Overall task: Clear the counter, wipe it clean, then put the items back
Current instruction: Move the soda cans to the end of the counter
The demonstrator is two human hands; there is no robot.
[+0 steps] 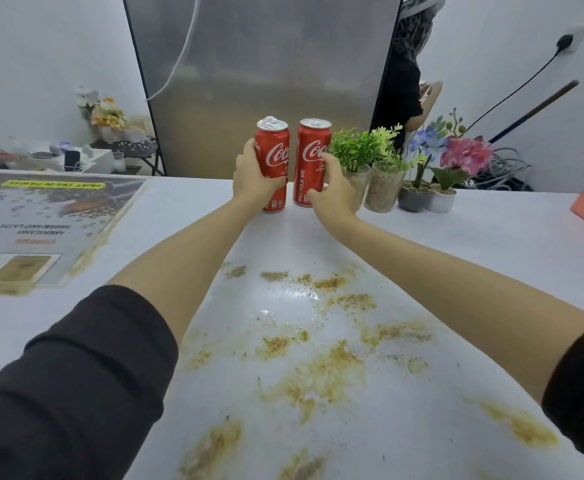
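Head view: at the far edge of the stained surface [456, 244], the left hand [252, 178] is curled around one red can [277, 155]; the right hand [337, 195], spread open, touches the other can [309, 168].

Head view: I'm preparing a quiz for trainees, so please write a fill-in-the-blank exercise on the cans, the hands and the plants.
1. The left can and the right can are both coloured ___.
2. The left hand has its grip on the ___ can.
3. The potted plants stand to the ___ of the right can.

Missing words: red; left; right.
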